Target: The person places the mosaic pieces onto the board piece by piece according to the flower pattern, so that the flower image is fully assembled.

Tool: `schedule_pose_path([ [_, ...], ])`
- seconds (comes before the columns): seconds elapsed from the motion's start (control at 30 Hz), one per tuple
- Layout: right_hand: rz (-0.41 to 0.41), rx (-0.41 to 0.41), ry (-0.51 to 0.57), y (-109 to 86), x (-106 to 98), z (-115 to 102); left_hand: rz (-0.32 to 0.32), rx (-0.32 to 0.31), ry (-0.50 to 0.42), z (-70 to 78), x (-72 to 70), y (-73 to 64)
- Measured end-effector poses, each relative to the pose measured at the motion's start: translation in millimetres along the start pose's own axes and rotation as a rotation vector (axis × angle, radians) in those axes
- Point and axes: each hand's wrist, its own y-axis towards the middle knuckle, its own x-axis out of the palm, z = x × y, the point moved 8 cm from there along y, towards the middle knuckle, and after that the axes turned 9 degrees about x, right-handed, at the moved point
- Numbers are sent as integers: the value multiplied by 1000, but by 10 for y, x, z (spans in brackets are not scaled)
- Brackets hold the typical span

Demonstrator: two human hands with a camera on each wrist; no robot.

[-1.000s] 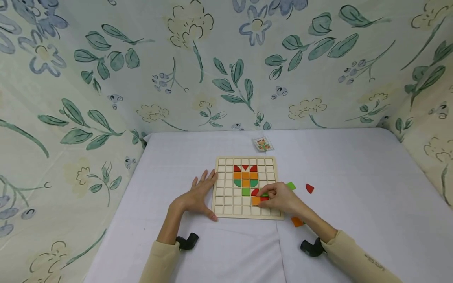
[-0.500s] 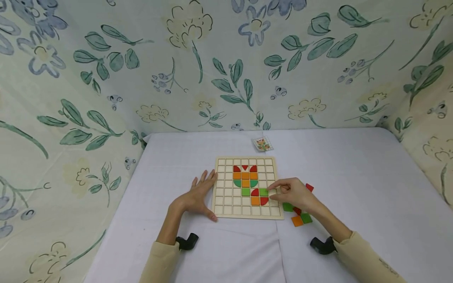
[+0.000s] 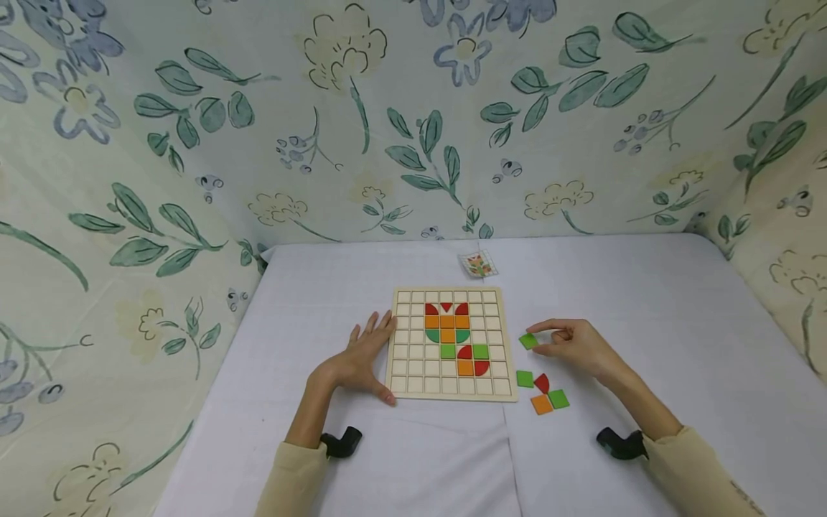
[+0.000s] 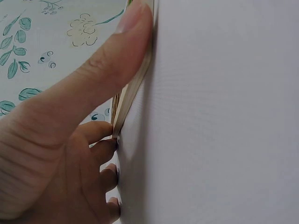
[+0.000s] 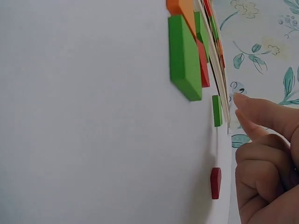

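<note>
Green tile [image 3: 528, 342] near right grip [image 3: 575, 348]; left grip [image 3: 357, 365] touches gridded board [image 3: 414, 367].

free: tablecloth [image 3: 439, 459] nearside of board [image 3: 413, 368] | in the way: loose tiles [image 3: 541, 383] (beside its right edge)

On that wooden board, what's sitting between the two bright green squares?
A red piece with a curved edge lies between the left green square and the right green square, as the head view shows.

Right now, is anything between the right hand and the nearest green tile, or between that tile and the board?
Nothing visible blocks the right hand from the green tile; only white cloth separates that tile from the board.
</note>
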Motion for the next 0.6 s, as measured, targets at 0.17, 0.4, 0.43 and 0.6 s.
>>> schedule_pose_path([
  [0.17, -12, 27, -7, 55, 12, 65, 4, -2, 2, -16, 6, 0],
  [0.4, -32, 56, -11, 120, 50, 102, 5, 6, 4, -22, 9, 4],
  [0.43, -33, 63, -15, 130, 55, 105, 5, 8, 4, -21, 9, 4],
  [0.6, -37, 82, -32, 170, 77, 106, 5, 10, 9, -15, 4, 1],
])
